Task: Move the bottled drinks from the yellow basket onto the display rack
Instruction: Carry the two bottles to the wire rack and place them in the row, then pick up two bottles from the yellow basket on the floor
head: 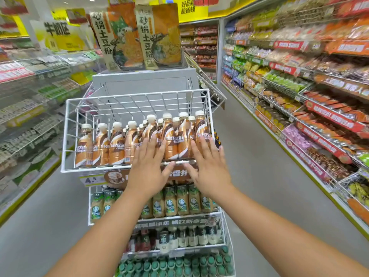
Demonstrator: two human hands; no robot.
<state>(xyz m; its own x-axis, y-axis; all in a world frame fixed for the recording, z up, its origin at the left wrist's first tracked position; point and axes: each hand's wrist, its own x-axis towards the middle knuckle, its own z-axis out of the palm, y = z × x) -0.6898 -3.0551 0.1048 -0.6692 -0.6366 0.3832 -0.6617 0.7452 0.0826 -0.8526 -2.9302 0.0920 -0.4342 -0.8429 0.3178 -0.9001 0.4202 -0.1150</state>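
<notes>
Head view, looking down an aisle at a white wire display rack. My left hand and right hand are both spread flat and empty, fingers pressed against the front row of brown coffee bottles standing upright on the top tier. No yellow basket is in sight. The bottles look like full, smooth plastic, so likely fairly heavy and slippery; I judge the narrower neck under the cap the surest grip. Lower tiers hold other bottled drinks
</notes>
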